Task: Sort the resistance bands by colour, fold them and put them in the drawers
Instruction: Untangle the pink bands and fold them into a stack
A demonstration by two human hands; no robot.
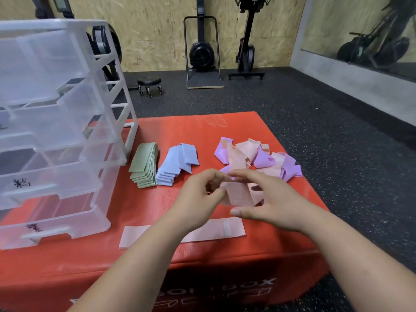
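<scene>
Two bare forearms (pixel 139 255), bare left hand (pixel 198 200), bare right hand (pixel 273 202), short plain nails

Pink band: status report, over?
Holding pink band: left grip, right grip. Folded: green stack, blue stack. Unsorted behind: pink-purple pile. Nothing in the way.

red box front (pixel 247 287): "…BOX" (rest blurred) | drawer fronts (pixel 21 183): black marker scrawls, unreadable

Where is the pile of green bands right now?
In the head view, the green bands lie stacked on the red box, left of centre, between the clear drawer unit and the blue bands.
</scene>
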